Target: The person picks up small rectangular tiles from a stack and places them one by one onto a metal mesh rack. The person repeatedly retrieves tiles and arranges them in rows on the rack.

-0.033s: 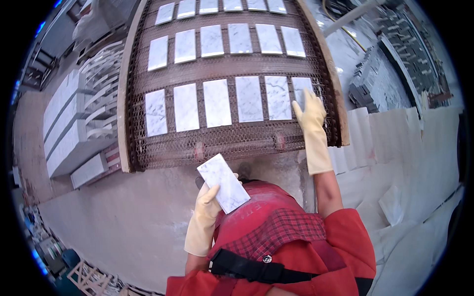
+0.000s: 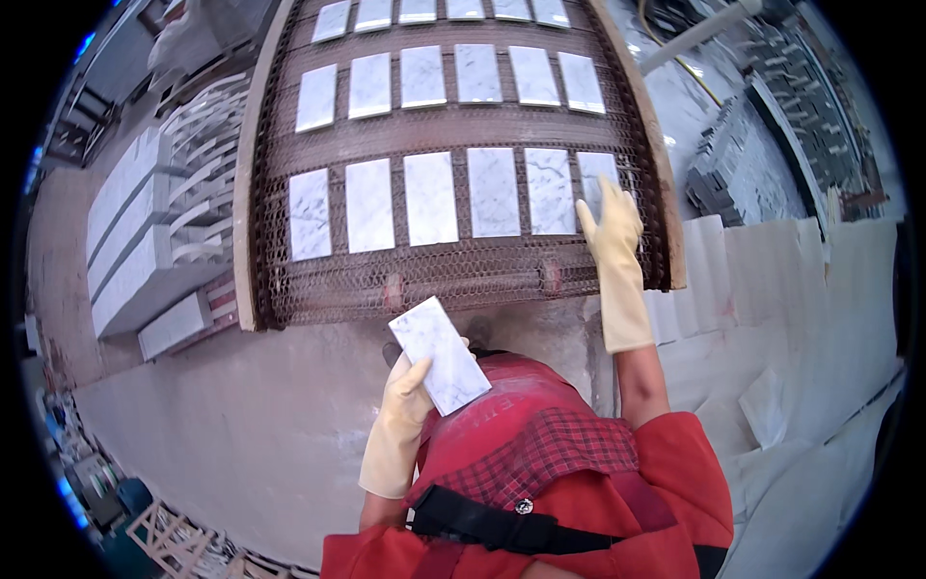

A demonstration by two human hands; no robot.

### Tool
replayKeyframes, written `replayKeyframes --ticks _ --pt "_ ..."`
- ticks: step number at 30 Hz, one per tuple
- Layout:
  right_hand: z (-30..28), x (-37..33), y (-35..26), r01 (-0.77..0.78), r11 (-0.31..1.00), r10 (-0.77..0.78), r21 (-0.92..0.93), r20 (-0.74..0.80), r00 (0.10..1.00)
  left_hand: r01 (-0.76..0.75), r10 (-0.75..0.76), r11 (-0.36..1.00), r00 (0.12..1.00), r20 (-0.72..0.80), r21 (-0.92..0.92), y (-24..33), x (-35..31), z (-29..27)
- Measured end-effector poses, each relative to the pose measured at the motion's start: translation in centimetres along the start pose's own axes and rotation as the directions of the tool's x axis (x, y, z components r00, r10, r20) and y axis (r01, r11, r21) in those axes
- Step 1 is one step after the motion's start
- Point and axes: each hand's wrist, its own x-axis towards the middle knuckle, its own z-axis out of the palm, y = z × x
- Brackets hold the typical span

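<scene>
- Little had shifted since the earlier frame in the head view: the brown metal-mesh conveyor belt sat a touch further right and slightly turned, which looked like the wearer's head moving, and both hands kept their places.
- Closed round a rectangular white marble tile with grey veins was the person's left hand, in a cream rubber glove. Its thumb pressed the upper face; the other fingers were mostly hidden behind. That held tile slanted before the red apron, off the belt.
- The right hand, gloved alike, reached out with thumb spread from fingers that lay over the rightmost grey-white marble tile of the near row. Whether it gripped or merely rested there, I could not tell.
- Five matching rectangular marble tiles lay beside it on the mesh, with further rows beyond.
- To my eye the held tile looked stiff, fairly heavy for its size and brittle, likeliest to chip at the corners; its smooth face might have slipped under rubber.
- Its best hold seemed to be across the narrow width, on both long edges near the middle, palm underneath.
</scene>
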Motion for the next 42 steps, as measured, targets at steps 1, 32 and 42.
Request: replayKeyframes --ticks 1,32,42 --pt "-1.0 -0.9 -1.3 0.045 0.988 -0.041 0.145 -0.025 0.999 -0.021 0.02 1.0 0.999 -0.043 -0.006 -0.3 0.0 -0.5" --pt "-4.2 -13.3 -18.4 -0.752 0.593 -0.319 0.287 0.942 0.108 -0.072 0.033 0.981 0.977 -0.212 -0.182 -3.0 -1.8 -4.5" --pt "-3.2 -1.8 -3.2 -0.218 0.976 0.207 0.029 0.204 0.957 -0.102 0.005 0.951 0.949 -0.316 -0.29 -4.8 -2.2 -7.6"
